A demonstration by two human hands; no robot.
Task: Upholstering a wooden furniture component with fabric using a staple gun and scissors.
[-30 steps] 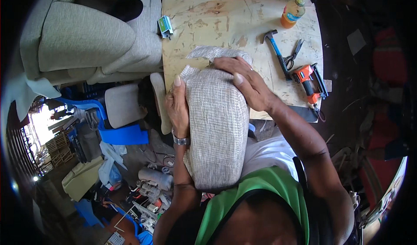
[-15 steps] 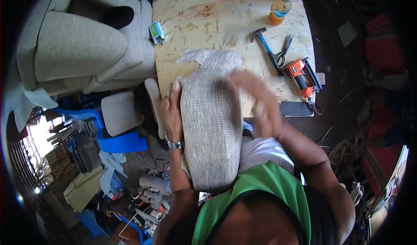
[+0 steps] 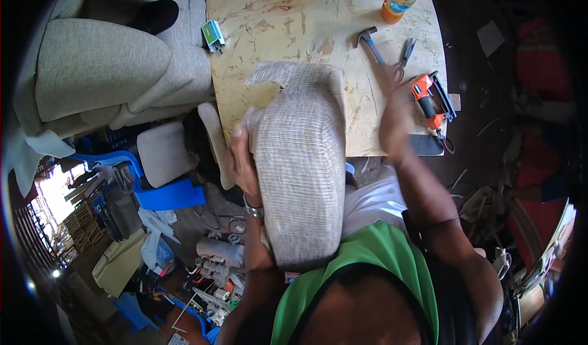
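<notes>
Head view: I referenced all clock positions to the centre of the cushion (image 3: 300, 173), with 12 o'clock at the top of the picture. The cushion was long, covered in grey-beige woven fabric, and lay lengthwise from 12 to 6 o'clock. Its far end overlapped the near edge of the table (image 3: 275, 45) in view; its near end met the wearer's green shirt (image 3: 380, 253) between 5 and 6 o'clock. The fabric at the far end showed a curved notch at 11 o'clock.

Left hand (image 3: 243, 167): positioned at 9 o'clock, against the cushion's side. I read it as partly open, thumb pointing toward 12 o'clock, steadying that side; its fingers were largely hidden. A watch (image 3: 253, 211) encircled the wrist.

Right hand (image 3: 395, 115): positioned at 2 o'clock, apart from the cushion and over the handle end of the hammer (image 3: 375, 50). The hand was blurred; I could not tell how far it was open or whether it gripped the handle.

Table items: the hammer head pointed toward 12 o'clock. The scissors (image 3: 408, 51) lay just beside it, between 1 and 2 o'clock. The orange-and-black staple gun (image 3: 427, 105) lay at 2 o'clock, the bottle (image 3: 395, 8) stood at 1 o'clock and the packet (image 3: 214, 36) rested at 11 o'clock.
</notes>
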